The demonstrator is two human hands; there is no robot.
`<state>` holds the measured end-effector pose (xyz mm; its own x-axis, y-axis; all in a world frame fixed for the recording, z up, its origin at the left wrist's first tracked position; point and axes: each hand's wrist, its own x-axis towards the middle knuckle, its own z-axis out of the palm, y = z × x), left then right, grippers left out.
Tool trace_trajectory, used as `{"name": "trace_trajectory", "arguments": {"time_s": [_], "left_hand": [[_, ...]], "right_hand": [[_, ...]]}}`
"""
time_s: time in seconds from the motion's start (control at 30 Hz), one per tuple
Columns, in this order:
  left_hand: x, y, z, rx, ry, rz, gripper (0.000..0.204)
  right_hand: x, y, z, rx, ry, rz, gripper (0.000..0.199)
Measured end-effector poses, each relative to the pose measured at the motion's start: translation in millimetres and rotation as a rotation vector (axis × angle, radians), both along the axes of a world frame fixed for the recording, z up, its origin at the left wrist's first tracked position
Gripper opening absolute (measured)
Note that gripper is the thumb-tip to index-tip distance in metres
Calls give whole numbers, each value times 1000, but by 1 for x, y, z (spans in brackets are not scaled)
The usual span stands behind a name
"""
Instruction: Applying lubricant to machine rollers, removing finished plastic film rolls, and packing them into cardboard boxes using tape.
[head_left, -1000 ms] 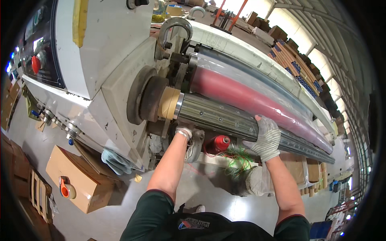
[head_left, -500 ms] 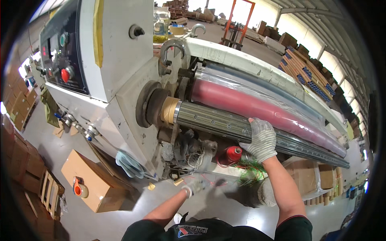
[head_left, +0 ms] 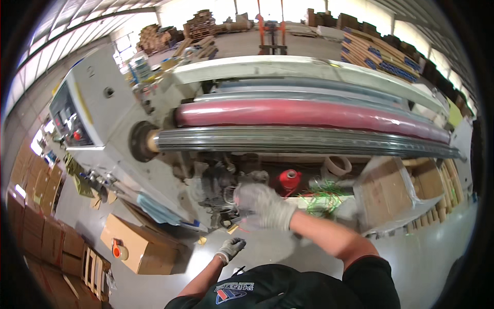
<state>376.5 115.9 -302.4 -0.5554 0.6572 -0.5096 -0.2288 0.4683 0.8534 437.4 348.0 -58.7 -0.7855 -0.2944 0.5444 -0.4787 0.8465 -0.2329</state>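
My left hand (head_left: pixel 231 249), in a pale glove with a dark grey palm side, hangs low over the floor. Its fingers are loosely bent and hold nothing that I can see. My right hand (head_left: pixel 263 207), gloved likewise, is smeared by motion in front of the machine, apart from the roller; its fingers cannot be made out. Beyond it, a long ribbed metal shaft (head_left: pixel 288 140) runs across the machine from a dark round mount (head_left: pixel 142 141) at the left. Right behind the shaft lies a red film-wrapped roll (head_left: pixel 309 112).
Under the shaft are a red cone-shaped object (head_left: pixel 289 179), green tangled strands (head_left: pixel 327 200) and an open carton (head_left: pixel 383 193). The control cabinet (head_left: pixel 98 85) stands left. A closed carton (head_left: pixel 138 244) bearing an orange tape dispenser (head_left: pixel 120 251) is on the floor nearer me.
My right hand has left the shaft and moved left and down toward me. My left hand has shifted slightly left. The view has turned, so more of the shaft and machine shows.
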Motion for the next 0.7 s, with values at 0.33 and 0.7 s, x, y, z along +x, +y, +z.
{"name": "trace_trajectory", "arguments": {"time_s": [0.33,0.7], "left_hand": [[146,152,-7,-344,190,-831,42],[366,480,30,-33,416,-1808,40]], "right_hand": [[349,148,-109,-235,-1068,-621,55],[648,197,-139,-984,-1065,-1549,56]]}}
